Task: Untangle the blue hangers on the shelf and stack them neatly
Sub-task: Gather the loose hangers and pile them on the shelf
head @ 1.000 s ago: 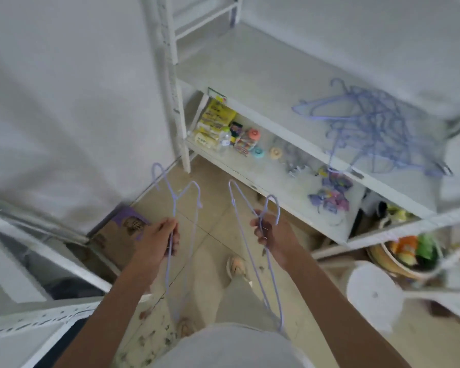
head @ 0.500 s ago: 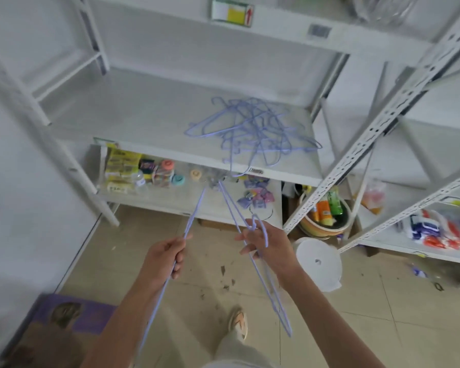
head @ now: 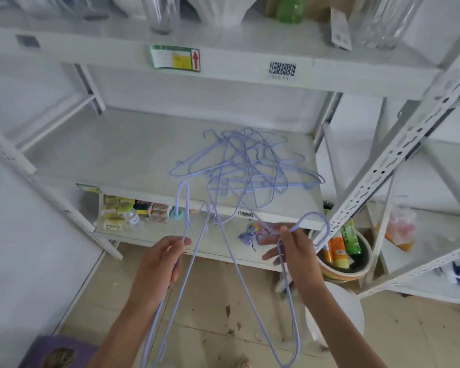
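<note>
A white shelf (head: 96,152) is seen, with a tangled pile of blue hangers (head: 246,168) lying on its right half. One hanger (head: 182,208) is gripped at the neck by the left hand (head: 161,261); another hanger (head: 315,224) is pinched by the right hand (head: 294,251), lower fingers loosely spread.

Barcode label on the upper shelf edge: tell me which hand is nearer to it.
Right. The right hand is almost straight below the barcode label; the left hand is lower and well off to its left.

Bare shelf (head: 112,152) left of tangle (head: 246,166)
</note>
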Available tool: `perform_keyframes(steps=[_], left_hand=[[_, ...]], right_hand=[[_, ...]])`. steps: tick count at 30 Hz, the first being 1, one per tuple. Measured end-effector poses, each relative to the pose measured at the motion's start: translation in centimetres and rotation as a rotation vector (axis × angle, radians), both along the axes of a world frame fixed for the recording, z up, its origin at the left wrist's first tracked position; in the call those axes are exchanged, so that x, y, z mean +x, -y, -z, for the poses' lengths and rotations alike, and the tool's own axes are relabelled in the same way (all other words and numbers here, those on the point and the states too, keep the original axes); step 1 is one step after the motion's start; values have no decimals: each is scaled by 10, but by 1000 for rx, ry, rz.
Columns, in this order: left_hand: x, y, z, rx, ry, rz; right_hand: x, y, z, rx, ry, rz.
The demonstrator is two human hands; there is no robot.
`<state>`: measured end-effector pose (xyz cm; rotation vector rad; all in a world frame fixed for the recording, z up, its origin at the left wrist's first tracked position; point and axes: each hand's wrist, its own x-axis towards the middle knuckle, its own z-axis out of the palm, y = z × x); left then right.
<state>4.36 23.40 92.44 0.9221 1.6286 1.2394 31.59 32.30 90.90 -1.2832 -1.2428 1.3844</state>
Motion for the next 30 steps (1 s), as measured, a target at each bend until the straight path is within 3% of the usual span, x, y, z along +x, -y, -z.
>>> perform_keyframes(steps=[4, 6, 12, 16, 21, 26, 30], left_hand=[[0, -41, -25, 41, -99, -25], [-9, -60, -37, 83, -232, -22], [-37, -155, -41, 210, -958, 36], [-44, -235, -23, 259, -1360, 128], [-55, -321, 16, 389, -1511, 357], [-60, -385, 49, 507, -1479, 517], [-57, -417, 75, 516, -1382, 696]], right_hand=[[15, -48, 0, -55, -76, 137], [20, -71, 1, -56, -120, 167], [10, -145, 21, -219, -328, 248], [-13, -194, 38, -482, -666, 360], [-25, -253, 56, -617, -951, 531], [-14, -285, 60, -511, -1015, 684], [-7, -294, 58, -466, -995, 689]])
